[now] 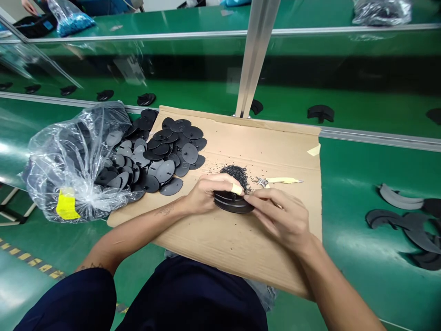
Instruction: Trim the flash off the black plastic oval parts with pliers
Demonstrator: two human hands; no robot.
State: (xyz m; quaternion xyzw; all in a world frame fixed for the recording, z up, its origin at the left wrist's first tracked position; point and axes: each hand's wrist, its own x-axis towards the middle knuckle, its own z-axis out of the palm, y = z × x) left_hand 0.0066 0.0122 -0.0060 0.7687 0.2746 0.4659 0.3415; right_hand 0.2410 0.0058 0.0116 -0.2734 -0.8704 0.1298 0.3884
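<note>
A black, rounded plastic part [234, 204] is held above the cardboard by my left hand [210, 191]. Pale tape wraps that hand's thumb, which presses on the part's top. At the part's right edge, my right hand [284, 214] has its thumb and fingers pinched together; whatever is between the fingertips is too small to make out. Just beyond the part lies a heap of small black plastic scraps [236, 174]. Yellow-handled cutters [280, 180] rest on the cardboard past my right hand.
Flat black oval discs [165, 171] are piled on the cardboard sheet [206, 243], spilling from a clear plastic bag [76, 161] on the left. Curved black parts [413, 225] lie at right. A metal post [258, 55] stands behind, beside a green belt carrying black parts [320, 112].
</note>
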